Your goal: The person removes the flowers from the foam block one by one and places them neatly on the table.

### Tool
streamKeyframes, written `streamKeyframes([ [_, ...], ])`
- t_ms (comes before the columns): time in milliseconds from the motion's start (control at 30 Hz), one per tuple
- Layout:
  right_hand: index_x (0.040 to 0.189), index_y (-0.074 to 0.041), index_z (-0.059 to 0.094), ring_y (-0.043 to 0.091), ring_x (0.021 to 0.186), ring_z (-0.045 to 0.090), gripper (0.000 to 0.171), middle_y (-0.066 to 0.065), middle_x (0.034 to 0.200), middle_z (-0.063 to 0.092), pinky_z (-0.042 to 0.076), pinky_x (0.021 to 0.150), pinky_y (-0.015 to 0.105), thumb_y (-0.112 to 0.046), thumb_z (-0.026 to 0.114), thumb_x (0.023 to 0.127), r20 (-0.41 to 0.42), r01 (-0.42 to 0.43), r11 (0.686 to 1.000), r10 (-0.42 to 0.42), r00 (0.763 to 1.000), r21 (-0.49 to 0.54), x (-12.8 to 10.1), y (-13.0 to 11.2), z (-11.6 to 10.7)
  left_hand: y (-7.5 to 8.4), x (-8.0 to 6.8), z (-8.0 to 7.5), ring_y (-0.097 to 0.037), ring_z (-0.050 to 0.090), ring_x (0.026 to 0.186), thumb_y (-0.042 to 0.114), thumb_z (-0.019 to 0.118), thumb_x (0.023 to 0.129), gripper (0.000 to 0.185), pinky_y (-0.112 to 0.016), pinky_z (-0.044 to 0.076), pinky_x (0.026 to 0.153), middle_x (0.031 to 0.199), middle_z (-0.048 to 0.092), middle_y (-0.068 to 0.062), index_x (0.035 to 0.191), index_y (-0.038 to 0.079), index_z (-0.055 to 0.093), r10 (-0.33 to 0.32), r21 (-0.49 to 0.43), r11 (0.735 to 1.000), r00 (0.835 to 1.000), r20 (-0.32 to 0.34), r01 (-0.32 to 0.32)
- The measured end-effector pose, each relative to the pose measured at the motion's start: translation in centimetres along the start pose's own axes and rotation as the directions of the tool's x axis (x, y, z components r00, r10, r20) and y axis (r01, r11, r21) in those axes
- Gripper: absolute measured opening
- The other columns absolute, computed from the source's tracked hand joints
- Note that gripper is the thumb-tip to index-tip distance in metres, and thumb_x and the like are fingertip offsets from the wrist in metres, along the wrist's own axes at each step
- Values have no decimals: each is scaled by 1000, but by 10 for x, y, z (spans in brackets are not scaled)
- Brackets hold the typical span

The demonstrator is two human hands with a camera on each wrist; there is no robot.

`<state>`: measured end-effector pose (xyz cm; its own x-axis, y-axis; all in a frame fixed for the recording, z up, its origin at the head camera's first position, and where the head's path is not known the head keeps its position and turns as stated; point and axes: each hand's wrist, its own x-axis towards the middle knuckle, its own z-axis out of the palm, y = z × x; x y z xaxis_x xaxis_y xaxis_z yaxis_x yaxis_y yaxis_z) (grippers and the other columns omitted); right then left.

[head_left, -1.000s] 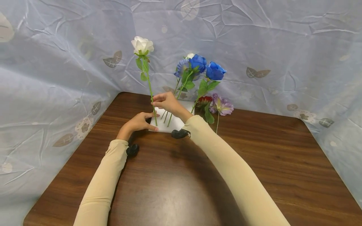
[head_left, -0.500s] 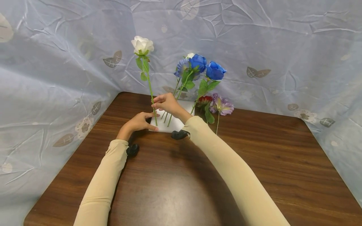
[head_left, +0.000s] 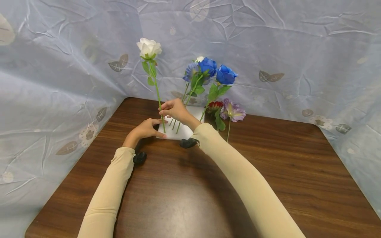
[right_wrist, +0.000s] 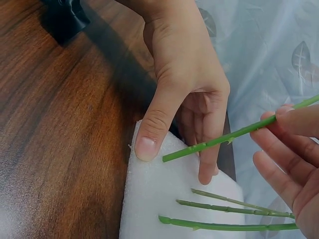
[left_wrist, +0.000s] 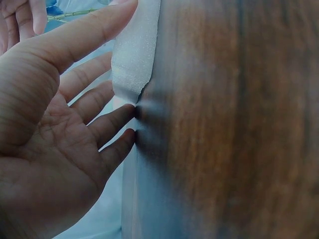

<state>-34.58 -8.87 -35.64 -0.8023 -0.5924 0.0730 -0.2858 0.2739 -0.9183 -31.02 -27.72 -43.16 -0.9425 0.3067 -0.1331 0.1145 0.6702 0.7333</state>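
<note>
**A:** Largest items first, please.

**B:** Pale blue crinkled plastic sheet with leaf print (head_left: 285, 43), hung behind and to both sides. Dark brown wood-grain table (head_left: 184, 188) with rounded corners, below it.

**A:** On the table?

**B:** One white rectangular foam block (head_left: 181, 130), at 12 o'clock from the person, near the far edge. Green stems stood planted in it: two blue fabric roses (head_left: 217, 71) with a paler blue bloom beside them. At 3 o'clock from the block, a purple fabric flower (head_left: 233, 110) and a red one (head_left: 215, 105), low over the table.

**A:** The long stem?

**B:** White fabric rose on a long green plastic stem (head_left: 156, 89), upright, bloom at 12 o'clock; its cut end was at the block's top face near the left corner, though whether sunk in was not clear.

**A:** Hands?

**B:** Right hand (head_left: 175, 109) pinched that stem between thumb and fingertips, partway up. Left hand (head_left: 146, 129), fingers straight and spread, pressed the block's left corner: thumb on top, fingers against the side.
</note>
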Motion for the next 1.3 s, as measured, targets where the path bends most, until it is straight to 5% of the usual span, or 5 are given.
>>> streamKeyframes([
  [267,106,8,75,42,99,72,15,24,111,75,62,84,45,0,69,95,5,45,998,-45,999,-42,-4,-5,0,-3,2,1,-42,33,150,33,86,83,78,-58,33,121,161,38,-21,151,15,53,-12,-7,1000,1000,12,12],
  [433,106,8,75,42,99,71,15,24,111,75,59,90,56,1,69,95,11,56,998,-55,998,-43,-4,-4,1,-4,2,1,-43,33,150,33,86,83,78,-58,33,121,161,38,-22,151,15,53,-18,-8,1000,1000,15,18],
  [833,107,7,76,41,100,72,15,24,108,76,63,85,43,0,69,95,7,62,995,-61,998,-76,-4,-6,1,-2,2,0,-42,32,151,31,85,84,77,-58,32,121,160,38,-23,151,13,52,-21,-5,1000,1000,11,21],
  [1067,105,7,76,40,98,72,14,24,105,76,60,89,52,0,69,95,6,92,991,-92,996,-99,-5,-6,1,0,1,0,-43,33,150,30,85,85,76,-58,32,121,160,38,-24,151,13,52,-19,-1,1000,1000,13,19],
  [1300,103,6,77,41,95,73,13,23,102,76,63,81,37,-1,71,94,-3,122,983,-123,992,-135,-5,-3,-1,-1,1,0,-43,33,150,31,85,85,77,-58,33,121,161,37,-22,152,14,51,-15,6,1000,1000,16,15],
])
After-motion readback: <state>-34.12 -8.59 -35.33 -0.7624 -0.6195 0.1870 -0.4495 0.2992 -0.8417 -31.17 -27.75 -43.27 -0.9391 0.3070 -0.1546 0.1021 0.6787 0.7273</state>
